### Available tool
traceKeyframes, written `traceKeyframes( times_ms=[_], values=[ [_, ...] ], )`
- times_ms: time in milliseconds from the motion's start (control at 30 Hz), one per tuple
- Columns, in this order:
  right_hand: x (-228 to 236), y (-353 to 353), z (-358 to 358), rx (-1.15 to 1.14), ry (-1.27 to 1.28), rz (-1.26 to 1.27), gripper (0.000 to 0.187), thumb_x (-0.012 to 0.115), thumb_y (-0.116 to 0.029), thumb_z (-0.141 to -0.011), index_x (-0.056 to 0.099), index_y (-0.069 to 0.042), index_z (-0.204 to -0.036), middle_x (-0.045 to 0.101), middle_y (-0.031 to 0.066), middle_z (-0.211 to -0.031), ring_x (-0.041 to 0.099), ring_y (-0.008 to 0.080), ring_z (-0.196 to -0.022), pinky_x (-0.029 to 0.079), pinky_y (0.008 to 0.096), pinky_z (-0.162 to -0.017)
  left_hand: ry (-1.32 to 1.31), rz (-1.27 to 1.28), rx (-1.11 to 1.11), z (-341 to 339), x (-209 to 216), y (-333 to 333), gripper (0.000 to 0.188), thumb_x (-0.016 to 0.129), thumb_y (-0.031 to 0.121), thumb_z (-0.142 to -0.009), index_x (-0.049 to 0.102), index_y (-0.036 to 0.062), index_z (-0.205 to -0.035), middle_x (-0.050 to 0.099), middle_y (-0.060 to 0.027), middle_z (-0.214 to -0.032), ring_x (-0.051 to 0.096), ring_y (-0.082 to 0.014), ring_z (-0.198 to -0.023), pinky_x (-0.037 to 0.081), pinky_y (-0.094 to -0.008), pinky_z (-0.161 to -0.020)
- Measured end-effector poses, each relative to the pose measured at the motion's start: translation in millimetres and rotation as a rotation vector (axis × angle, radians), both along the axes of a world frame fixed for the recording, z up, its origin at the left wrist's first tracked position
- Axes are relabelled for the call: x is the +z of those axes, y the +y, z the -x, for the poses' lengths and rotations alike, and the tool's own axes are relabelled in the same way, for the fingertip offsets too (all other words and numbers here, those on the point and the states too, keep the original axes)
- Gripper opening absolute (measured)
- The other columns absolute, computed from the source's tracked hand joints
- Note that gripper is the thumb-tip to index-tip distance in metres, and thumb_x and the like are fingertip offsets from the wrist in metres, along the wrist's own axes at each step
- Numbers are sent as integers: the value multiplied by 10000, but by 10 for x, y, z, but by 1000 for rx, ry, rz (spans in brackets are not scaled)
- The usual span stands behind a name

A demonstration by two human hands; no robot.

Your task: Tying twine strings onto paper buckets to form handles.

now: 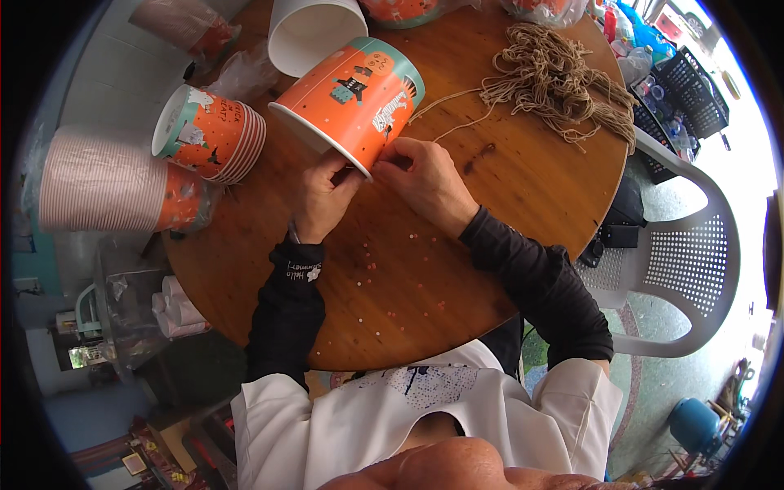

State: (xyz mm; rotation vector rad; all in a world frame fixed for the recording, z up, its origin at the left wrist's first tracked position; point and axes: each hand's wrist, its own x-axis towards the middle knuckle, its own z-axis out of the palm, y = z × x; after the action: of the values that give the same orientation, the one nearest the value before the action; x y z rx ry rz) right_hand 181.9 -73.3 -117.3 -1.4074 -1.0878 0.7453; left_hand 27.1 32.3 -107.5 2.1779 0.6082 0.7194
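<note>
An orange paper bucket (pixel 351 102) with a teal band and cartoon figures lies tilted on its side above the table, its white rim towards me. My left hand (pixel 325 196) is closed on that rim, the fingertips partly inside the opening. Against the rim's right side, my right hand (pixel 429 178) is closed in a pinch; what lies between its fingertips is hidden. Tan cord (pixel 465 122) runs in two strands from a tangled heap (pixel 555 86) at the far right towards the bucket and my right hand. Where the strands end is covered.
A short stack of orange buckets (pixel 208 135) lies at the left, beside a long plastic-wrapped stack (pixel 106 180). Behind stands a white bucket (pixel 314 33). Small paper dots (pixel 371 265) are scattered over the round wooden table (pixel 392 327). A grey plastic chair (pixel 686 253) stands at the right.
</note>
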Motion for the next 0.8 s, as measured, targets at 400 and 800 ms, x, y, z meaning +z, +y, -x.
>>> traceKeyframes(
  times_ms=[400, 800],
  values=[
    [106, -21, 5, 67, 10, -102, 274, 686, -104, -825, 543, -14, -1040, 665, 137, -871, 677, 245, -809, 524, 352, -712, -653, 495, 207, -25, -169, -167, 119, 463, 60, -987, 537, 9, -1065, 635, -87, -996, 618, -168, -821, 508, -301, -758],
    [148, 44, 260, 11, -266, -462, 148, 639, -20, -838, 605, -16, -981, 615, 114, -916, 652, 259, -799, 521, 326, -674, -321, -746, 61, 92, 158, -349, 185, 593, -17, -870, 617, 28, -1048, 575, -137, -1094, 570, -302, -971, 469, -384, -858]
  ],
)
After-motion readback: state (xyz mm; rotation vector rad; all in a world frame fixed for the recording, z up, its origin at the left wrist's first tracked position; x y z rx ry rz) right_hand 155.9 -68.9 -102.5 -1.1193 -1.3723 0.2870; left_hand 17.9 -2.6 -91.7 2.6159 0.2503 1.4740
